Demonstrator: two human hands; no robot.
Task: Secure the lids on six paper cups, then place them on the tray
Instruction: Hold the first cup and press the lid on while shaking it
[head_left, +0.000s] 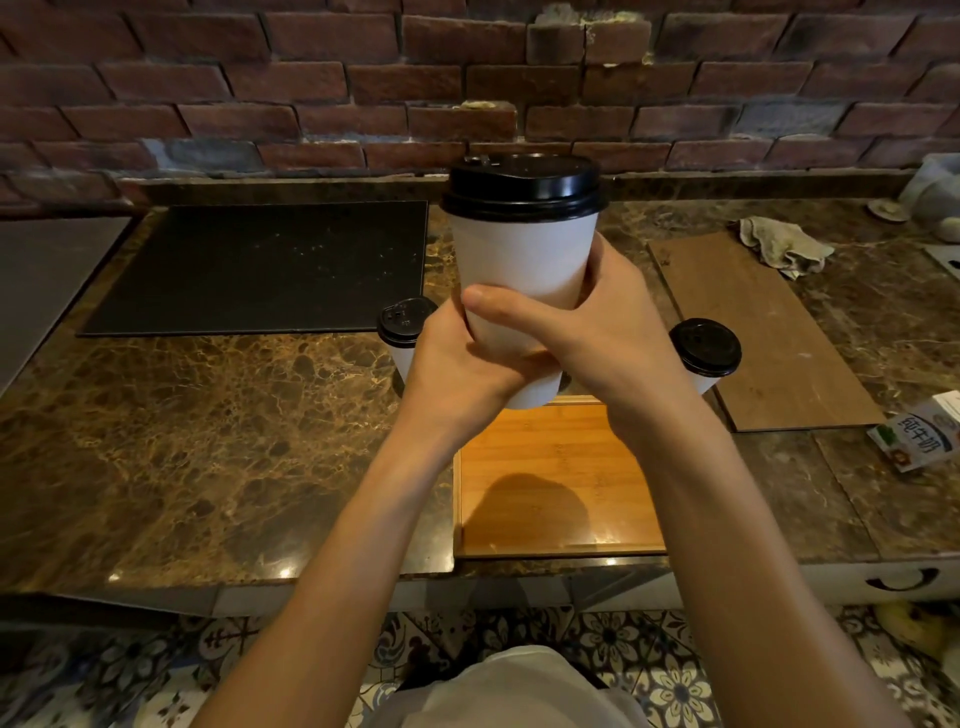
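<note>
I hold a white paper cup (522, 249) with a black lid (523, 186) up in front of me, above the counter. My left hand (457, 364) grips its lower part from the left. My right hand (587, 332) wraps round it from the right, thumb across the front. Two more lidded white cups stand on the counter behind my hands: one at the left (400, 327) and one at the right (704, 351). A bamboo tray (556, 478) lies below the held cup with nothing on its visible surface.
A black mat (260, 265) lies at the back left and a brown wooden board (769, 332) at the right. A crumpled cloth (779, 244) and a milk carton (919, 434) sit further right. A brick wall (311, 78) backs the marble counter (208, 415).
</note>
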